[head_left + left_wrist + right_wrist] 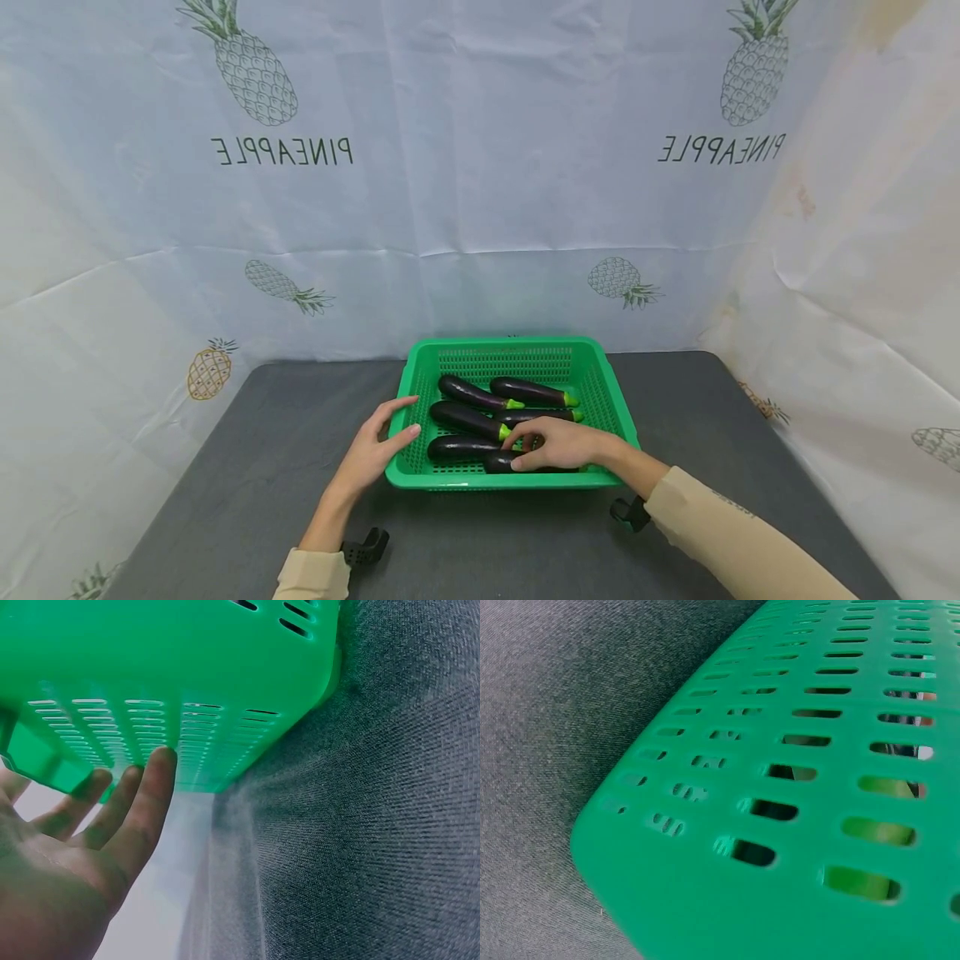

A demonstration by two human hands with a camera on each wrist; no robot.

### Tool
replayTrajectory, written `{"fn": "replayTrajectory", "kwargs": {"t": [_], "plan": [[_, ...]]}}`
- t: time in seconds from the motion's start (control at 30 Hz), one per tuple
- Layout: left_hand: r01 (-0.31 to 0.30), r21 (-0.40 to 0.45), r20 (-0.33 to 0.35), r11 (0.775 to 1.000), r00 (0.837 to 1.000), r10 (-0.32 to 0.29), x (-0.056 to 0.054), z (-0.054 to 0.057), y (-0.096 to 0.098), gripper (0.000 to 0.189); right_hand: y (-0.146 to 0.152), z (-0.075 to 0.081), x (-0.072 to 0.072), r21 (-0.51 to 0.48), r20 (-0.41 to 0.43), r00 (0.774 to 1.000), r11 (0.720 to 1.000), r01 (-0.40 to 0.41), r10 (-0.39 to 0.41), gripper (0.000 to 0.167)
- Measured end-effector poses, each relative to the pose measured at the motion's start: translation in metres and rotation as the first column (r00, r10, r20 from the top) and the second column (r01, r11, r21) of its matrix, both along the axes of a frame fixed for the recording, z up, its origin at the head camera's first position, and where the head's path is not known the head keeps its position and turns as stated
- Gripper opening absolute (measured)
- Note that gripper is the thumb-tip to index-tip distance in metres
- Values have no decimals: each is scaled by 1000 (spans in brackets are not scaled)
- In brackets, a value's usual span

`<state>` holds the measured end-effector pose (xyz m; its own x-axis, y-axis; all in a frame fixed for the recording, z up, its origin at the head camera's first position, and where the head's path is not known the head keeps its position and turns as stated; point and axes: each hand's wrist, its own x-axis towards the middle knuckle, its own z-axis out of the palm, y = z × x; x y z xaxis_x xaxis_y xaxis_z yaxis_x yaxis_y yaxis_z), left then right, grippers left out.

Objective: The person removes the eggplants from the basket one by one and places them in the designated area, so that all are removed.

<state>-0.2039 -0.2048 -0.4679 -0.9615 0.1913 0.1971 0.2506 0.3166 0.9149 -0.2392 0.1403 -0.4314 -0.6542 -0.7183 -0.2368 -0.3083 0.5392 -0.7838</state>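
A green plastic basket with slotted walls stands on the table, several dark purple eggplants with green stems lying in it. At its front right, my right hand reaches over the rim and grips an eggplant, thumb in front and fingers behind. Another eggplant lies just left of it. My left hand is at the basket's left side, fingers extended and thumb over the rim. The left wrist view shows those fingers against the outer wall. In the right wrist view the basket wall hides the right hand.
Farther back in the basket lie more eggplants. A dark grey cloth covers the table under the basket. White sheeting printed with pineapples hangs behind and at both sides. Black bands are worn at the wrists.
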Motion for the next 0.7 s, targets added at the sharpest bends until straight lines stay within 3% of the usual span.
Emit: {"fn": "replayTrajectory", "kwargs": {"t": [0.23, 0.7], "plan": [[0, 2, 4, 1000, 1000, 0, -1, -3, -2, 49, 6, 4, 0, -52, -19, 1000, 998, 18, -19, 32], [11, 12, -18, 1000, 1000, -10, -3, -4, -2, 47, 17, 32, 11, -73, -114, 992, 997, 38, -46, 37]]}}
